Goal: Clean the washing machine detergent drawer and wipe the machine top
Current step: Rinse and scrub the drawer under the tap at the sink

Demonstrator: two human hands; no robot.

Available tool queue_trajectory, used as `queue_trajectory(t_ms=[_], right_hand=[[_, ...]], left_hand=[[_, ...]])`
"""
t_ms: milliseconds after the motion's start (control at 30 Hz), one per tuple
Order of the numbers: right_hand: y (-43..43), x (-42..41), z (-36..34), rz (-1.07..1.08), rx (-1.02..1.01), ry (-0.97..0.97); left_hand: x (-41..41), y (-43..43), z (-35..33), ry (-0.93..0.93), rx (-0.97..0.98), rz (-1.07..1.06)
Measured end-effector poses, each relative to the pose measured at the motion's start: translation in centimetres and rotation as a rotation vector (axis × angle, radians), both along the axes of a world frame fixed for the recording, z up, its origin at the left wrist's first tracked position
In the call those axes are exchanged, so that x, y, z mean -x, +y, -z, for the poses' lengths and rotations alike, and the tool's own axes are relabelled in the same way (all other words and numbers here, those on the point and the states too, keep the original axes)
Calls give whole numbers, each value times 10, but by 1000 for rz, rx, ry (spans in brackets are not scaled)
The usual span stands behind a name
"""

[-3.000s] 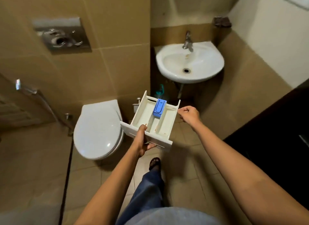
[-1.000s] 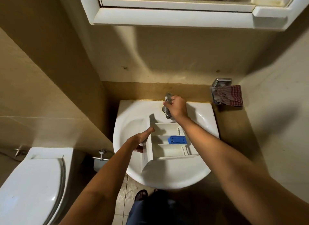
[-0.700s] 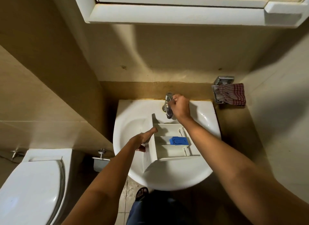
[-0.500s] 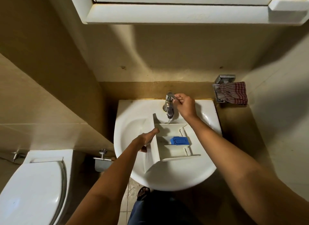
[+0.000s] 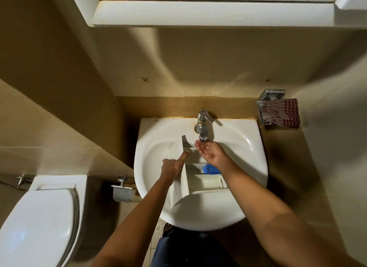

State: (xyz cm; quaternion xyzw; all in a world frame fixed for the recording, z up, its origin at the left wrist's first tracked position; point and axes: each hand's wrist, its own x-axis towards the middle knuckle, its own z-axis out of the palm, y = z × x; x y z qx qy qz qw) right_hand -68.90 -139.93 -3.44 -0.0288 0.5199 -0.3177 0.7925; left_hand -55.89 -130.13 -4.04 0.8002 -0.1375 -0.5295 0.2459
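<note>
The white detergent drawer (image 5: pixel 204 184) with its blue insert (image 5: pixel 210 169) sits tilted in the white sink (image 5: pixel 255 167), under the chrome tap (image 5: pixel 203 125). My left hand (image 5: pixel 172 166) grips the drawer's front panel, thumb lying along its top edge. My right hand (image 5: pixel 210 151) is held palm up with relaxed fingers directly below the tap spout, above the drawer's back compartment. My right forearm covers part of the blue insert.
A red-checked cloth (image 5: pixel 282 113) hangs on a metal holder on the wall right of the sink. A closed toilet (image 5: pixel 39 217) stands at lower left, with a paper holder (image 5: pixel 122 189) beside it. A white cabinet (image 5: pixel 198 10) overhangs the sink.
I carried the drawer to the sink and set it under the tap. My right hand let go of the tap handle and dropped below the spout, palm up. My left hand kept holding the drawer.
</note>
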Motion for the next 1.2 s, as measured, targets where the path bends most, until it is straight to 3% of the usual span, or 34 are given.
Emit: queue_trajectory(t_ms=[200,300,367,467,533,633,733,833,967,1067,1200], right_hand=[[-2,-4,7,34,-129,-107],[1,-3,17,-7,-85,-79],[11,-6,22,-329,148,124],[34,-5,31,-1035,846,609],[41,5,33,-1352,1017,696],[33,26,28,-1599,956,955],[23,36,20,-1648,735,1183],[23,12,19,-1566,601,1048],[37,-20,24,-1380,709,633],[27,9,22,-1518,763,724],[1,42,24,-1710,517,976]], left_hand=[[1,-1,-1,-44,10,43],[10,-1,1,-83,45,32],[18,0,3,-127,50,13],[23,-1,1,-145,59,-14],[24,-3,4,-150,59,-13],[25,-5,6,-163,72,-24],[27,-4,9,-179,77,-47],[30,-3,11,-184,92,-63],[30,-3,10,-160,115,-93],[27,-2,11,-171,134,-73],[28,0,11,-182,145,-56]])
